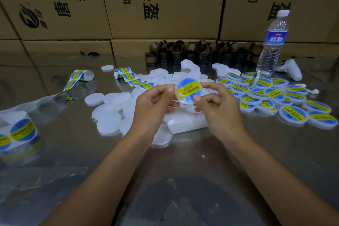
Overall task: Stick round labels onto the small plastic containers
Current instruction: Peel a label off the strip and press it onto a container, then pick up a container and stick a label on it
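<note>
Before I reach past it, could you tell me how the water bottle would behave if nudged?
The bottle stands tall and narrow, so it would probably tip rather than slide. Its thin ribbed plastic likely gives when squeezed. Once down, it could roll across the smooth table.

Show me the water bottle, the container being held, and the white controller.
water bottle (275, 38), head view, on its blue label.
held container (188, 89), head view, on the yellow band of its sticker.
white controller (291, 70), head view, on its body.
</note>
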`<state>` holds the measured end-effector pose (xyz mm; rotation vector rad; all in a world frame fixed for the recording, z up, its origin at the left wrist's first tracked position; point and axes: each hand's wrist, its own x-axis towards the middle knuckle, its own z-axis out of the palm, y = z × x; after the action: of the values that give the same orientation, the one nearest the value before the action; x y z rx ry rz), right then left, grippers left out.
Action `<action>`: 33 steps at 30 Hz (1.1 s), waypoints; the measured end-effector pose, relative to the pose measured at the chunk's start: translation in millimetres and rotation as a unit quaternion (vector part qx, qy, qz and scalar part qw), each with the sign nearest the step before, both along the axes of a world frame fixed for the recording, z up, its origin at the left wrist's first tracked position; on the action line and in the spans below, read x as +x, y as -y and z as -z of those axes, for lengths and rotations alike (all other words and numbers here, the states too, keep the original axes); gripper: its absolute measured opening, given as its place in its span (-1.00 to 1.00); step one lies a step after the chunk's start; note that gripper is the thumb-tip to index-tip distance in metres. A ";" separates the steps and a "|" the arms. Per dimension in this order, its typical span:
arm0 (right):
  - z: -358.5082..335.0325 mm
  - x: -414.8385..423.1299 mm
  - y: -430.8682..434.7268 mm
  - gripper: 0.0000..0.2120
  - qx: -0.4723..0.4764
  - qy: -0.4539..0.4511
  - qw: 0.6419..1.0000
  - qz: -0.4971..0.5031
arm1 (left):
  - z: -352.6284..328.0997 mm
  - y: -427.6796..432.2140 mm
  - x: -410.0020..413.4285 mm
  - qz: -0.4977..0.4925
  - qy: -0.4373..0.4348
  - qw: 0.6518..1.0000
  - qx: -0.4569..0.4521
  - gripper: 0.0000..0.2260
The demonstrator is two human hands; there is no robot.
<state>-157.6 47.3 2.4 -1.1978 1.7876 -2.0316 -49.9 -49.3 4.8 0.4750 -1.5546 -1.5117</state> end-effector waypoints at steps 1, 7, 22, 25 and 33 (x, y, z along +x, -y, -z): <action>-0.6 -5.4 -1.0 -0.78 -0.006 0.015 1.000 0.020 | -0.2 1.0 0.7 -0.004 0.003 1.000 -0.002 -0.88; 4.5 -51.8 -11.5 -0.86 -0.019 0.128 0.969 0.209 | 0.4 8.2 4.4 -0.046 0.019 0.999 -0.011 -0.85; 15.0 -84.5 -17.8 -0.66 0.000 0.320 0.897 0.304 | 12.0 24.3 9.9 -0.151 0.190 0.962 -0.129 -0.79; 16.2 -84.5 -16.7 -0.68 0.021 0.285 0.904 0.319 | 13.2 25.4 12.5 -0.132 0.249 0.944 -0.168 -0.82; 17.1 -75.9 -12.9 -0.84 0.018 0.199 0.931 0.307 | 12.5 21.7 29.3 0.019 0.372 0.888 -0.269 -0.73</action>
<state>-233.5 60.2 -14.7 -0.1667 2.1265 -2.3022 -20.7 -71.0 -7.7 0.7400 -2.4868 -0.8667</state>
